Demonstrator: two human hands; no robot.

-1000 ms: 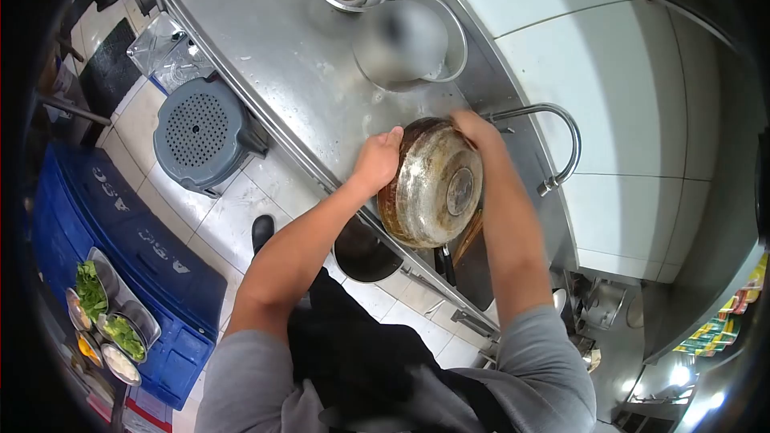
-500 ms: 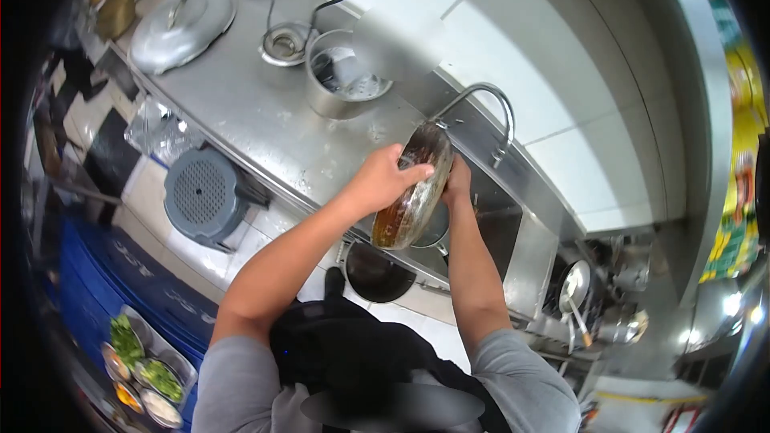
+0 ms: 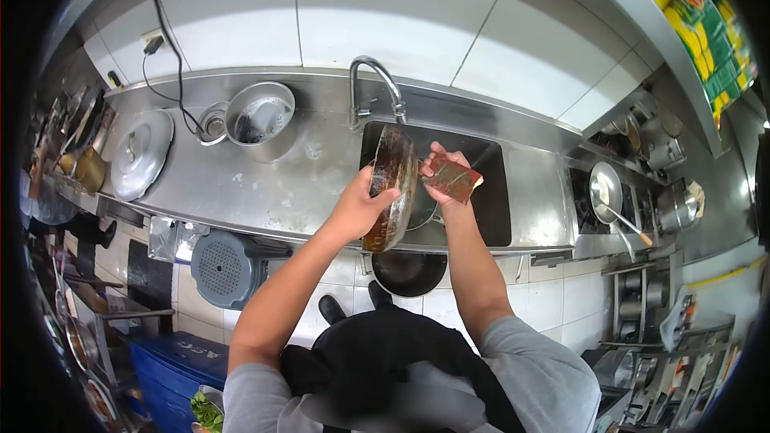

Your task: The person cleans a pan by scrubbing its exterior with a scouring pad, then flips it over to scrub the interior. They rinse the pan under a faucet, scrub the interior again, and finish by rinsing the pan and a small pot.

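My left hand [image 3: 359, 207] grips the rim of a brown-stained metal bowl or pan [image 3: 395, 204], thumb on the near side. It is tilted on its edge over the left part of the dark sink [image 3: 496, 200]. Just to its right, my right hand [image 3: 443, 162] is turned palm up, fingers curled around a worn reddish-brown scouring pad [image 3: 454, 180]. Behind the bowl rises a curved metal faucet [image 3: 377, 60]. Part of another round pan [image 3: 423, 215] shows in the sink, mostly hidden by the bowl.
On the steel counter [image 3: 321, 192] are a metal pot [image 3: 273, 140] with things inside and a domed lid [image 3: 144, 156]. Below stand a grey stool [image 3: 227, 269], a dark wok [image 3: 411, 274] and a blue bin [image 3: 176, 369]. A stove with a pan [image 3: 605, 188] lies right.
My view has turned, levelling the counter. My right hand has come out from behind the bowl and moved right of it, showing the scouring pad. My left hand still holds the bowl.
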